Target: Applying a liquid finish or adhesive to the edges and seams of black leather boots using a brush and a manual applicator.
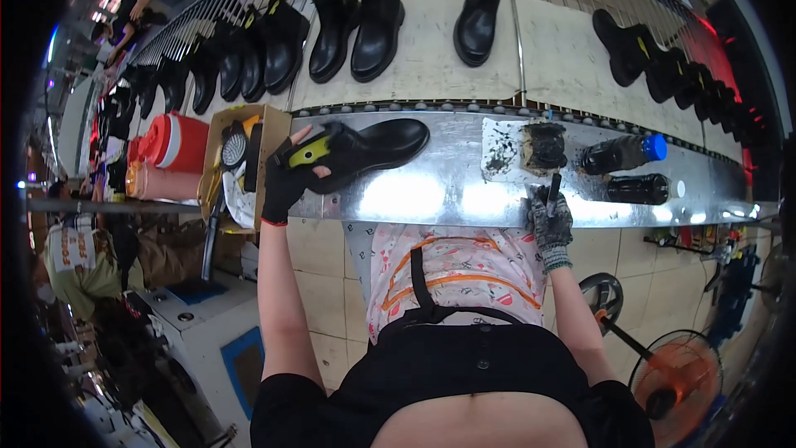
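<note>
A black ankle boot (pixel 385 143) lies on its side on the metal table, toe to the right, with a yellow-green patch on its shaft. My left hand (pixel 286 187), in a black fingerless glove, grips that shaft. My right hand (pixel 550 228), in a grey knit glove stained black, is closed around a small dark stick-like tool (pixel 554 186); its working end cannot be made out. Just beyond this hand sits a black-smeared block or sponge (pixel 544 147) on a stained white sheet (pixel 500 149). Two bottles of dark liquid, one blue-capped (pixel 618 154) and one white-capped (pixel 640 190), lie to the right.
Left of the boot stands a cardboard box (pixel 276 137) of tools, beside a red jug (pixel 172 143). Beyond the metal table (pixel 448 191), a conveyor (pixel 431 25) carries several black boots (pixel 379 29). A fan (pixel 676 382) stands at lower right. Other people are at far left.
</note>
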Demonstrator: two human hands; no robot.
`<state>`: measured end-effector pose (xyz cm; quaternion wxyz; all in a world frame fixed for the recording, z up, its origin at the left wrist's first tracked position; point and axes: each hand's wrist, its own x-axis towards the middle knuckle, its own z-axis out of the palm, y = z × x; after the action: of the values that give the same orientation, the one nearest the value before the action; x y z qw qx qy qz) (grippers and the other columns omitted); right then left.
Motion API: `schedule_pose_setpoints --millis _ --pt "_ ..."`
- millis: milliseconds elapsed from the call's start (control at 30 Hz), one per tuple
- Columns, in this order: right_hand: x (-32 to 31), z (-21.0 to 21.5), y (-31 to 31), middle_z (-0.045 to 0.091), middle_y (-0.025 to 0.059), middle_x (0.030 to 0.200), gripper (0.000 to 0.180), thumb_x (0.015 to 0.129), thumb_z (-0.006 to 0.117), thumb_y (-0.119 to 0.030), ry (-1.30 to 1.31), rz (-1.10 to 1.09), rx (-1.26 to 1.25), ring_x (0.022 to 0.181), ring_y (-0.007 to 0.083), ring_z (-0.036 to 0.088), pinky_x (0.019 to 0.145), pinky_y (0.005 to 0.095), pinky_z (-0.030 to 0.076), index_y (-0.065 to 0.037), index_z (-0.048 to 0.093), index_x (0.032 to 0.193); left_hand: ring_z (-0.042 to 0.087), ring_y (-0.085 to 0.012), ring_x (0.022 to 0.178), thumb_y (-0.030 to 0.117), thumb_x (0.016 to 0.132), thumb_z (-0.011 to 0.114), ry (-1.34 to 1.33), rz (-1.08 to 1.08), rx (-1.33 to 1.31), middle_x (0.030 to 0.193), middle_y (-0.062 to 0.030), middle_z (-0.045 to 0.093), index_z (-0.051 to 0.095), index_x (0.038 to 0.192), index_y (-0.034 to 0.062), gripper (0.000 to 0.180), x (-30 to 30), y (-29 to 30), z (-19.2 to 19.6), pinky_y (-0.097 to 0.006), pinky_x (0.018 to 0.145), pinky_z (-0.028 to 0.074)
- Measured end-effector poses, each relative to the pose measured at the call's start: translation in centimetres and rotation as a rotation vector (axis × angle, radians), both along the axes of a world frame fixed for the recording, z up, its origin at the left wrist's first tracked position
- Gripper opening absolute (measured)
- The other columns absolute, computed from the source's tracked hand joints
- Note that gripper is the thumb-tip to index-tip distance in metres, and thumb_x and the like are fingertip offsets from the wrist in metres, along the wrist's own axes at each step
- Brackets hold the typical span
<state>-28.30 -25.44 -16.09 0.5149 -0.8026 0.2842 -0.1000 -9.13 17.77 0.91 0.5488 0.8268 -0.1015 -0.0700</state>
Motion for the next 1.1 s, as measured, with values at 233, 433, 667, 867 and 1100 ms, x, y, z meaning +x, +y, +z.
schedule_pose_setpoints --millis 233,433,667,867,1100 --pt "1.1 1.0 -0.1 0.062 0.0064 0.074 0.019 0.083 0.063 -0.017 -0.101 0.007 -0.17 0.065 0.018 0.059 0.06 0.0304 0.047 -0.004 0.06 0.096 0.061 -0.0114 0.086 0.01 0.068 0.076 -0.045 0.106 -0.044 0.097 -0.0072 0.067 0.06 0.117 0.0038 0.052 4.5 -9.8 6.5 -0.023 0.078 0.047" --pt "-0.5 -1.4 -0.7 0.062 0.0114 0.091 0.027 0.084 0.055 -0.004 -0.185 0.05 -0.03 0.068 0.0146 0.059 0.064 0.0298 0.054 0.0 0.053 0.11 0.062 -0.0113 0.082 0.021 0.068 0.077 -0.211 -0.044 -0.039 0.09 -0.0057 0.068 0.065 0.106 0.004 0.043 11.0 -21.8 7.3 -0.024 0.075 0.048" --pt "0.6 1.7 0.8 0.061 0.0115 0.082 0.026 0.078 0.067 -0.03 -0.049 0.081 -0.417 0.079 0.0296 0.059 0.069 0.0405 0.046 -0.01 0.064 0.096 0.065 -0.0273 0.09 0.039 0.069 0.073 -0.351 -0.017 -0.114 0.098 -0.0124 0.068 0.062 0.109 0.0068 0.053 17.7 -39.0 1.6 -0.034 0.08 0.049" --pt "0.3 2.2 1.3 0.063 0.0137 0.084 0.023 0.083 0.062 -0.029 -0.015 0.056 -0.318 0.078 0.0317 0.06 0.07 0.0407 0.047 -0.008 0.063 0.093 0.065 -0.0291 0.085 0.038 0.074 0.066 -0.297 -0.191 0.417 0.091 -0.0122 0.067 0.053 0.123 0.017 0.055 16.2 -43.5 -6.8 -0.038 0.078 0.049" --pt "-0.1 2.9 0.1 0.06 0.0171 0.097 0.034 0.084 0.057 -0.03 0.179 0.224 -0.22 0.089 0.0342 0.058 0.077 0.0425 0.047 -0.005 0.06 0.108 0.036 -0.0433 0.124 0.048 0.073 0.068 -0.63 0.322 0.354 0.138 -0.03 0.031 0.026 0.141 0.0025 0.092 18.6 -39.4 -10.6 -0.05 0.099 0.032"
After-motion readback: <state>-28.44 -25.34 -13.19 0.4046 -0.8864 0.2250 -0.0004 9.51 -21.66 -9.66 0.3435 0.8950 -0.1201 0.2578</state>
